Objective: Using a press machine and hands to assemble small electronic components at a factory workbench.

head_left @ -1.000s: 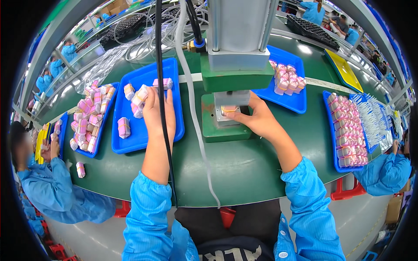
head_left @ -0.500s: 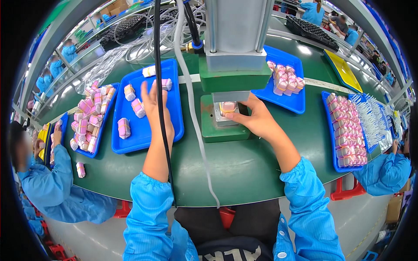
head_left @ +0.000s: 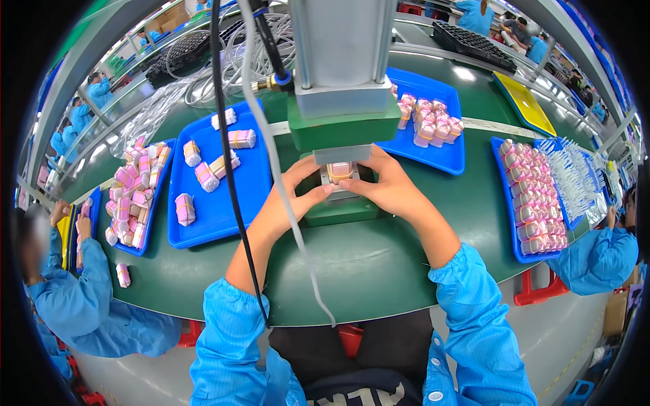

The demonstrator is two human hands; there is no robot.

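Pink and white on the wrapped bundle [head_left: 340,172], set on the metal seat [head_left: 343,195] of the green press [head_left: 342,127], directly beneath its grey plate [head_left: 342,155]. Left hand [head_left: 299,191] at the left of the seat, right hand [head_left: 394,189] at the right, both curved inward. Thumb and forefinger spread apart on each; right thumb at the bundle's near side, left thumb just beside its near left corner. Fingertips on the far side partly hidden: cannot tell whether clamped on the bundle or merely resting around it.

To the left, beyond a black cable [head_left: 227,152] and a grey cable [head_left: 262,108], a blue tray [head_left: 179,231] with scattered bundles; farther left, a heap of bundles [head_left: 135,193] in another. Near left, a lone bundle [head_left: 123,275] on the green table [head_left: 365,284]. Far right of the press, a blue tray with grouped bundles [head_left: 437,123]; farther right, tight rows of bundles [head_left: 535,196] and a yellow tray [head_left: 525,105] beyond.
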